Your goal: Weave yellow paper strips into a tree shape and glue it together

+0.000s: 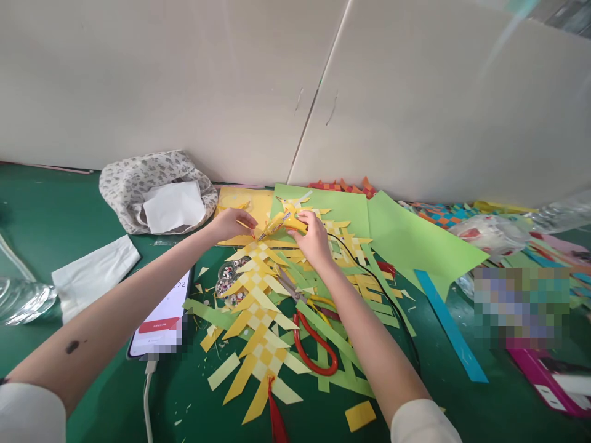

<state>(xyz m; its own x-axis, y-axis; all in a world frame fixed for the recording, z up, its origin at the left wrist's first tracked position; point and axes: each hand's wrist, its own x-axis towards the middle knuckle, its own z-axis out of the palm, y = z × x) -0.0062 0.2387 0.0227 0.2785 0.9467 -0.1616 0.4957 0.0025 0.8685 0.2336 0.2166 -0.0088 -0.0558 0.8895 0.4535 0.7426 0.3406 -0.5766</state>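
My right hand [313, 237] is wrapped round a yellow hot glue gun [289, 219], whose nozzle points down and left. Close to the nozzle tip, my left hand [235, 224] has its fingers bent together in a pinch; a tiny reddish bit shows at the fingertips, too small to name. Below both hands lies a woven yellow and pale-green paper fish [261, 317] with strip ends fanning out along its sides. A red tassel [277, 415] hangs from its near end. The glue gun's black cord [388, 286] runs right, behind my right forearm.
Red-handled scissors [318, 347] lie among green paper strips right of the fish. Googly eyes [228, 280] sit in a clear dish on the left, near a charging phone [161, 320]. Green sheets [415, 240], a blue strip [452, 329] and a cloth pouch [157, 191] lie around.
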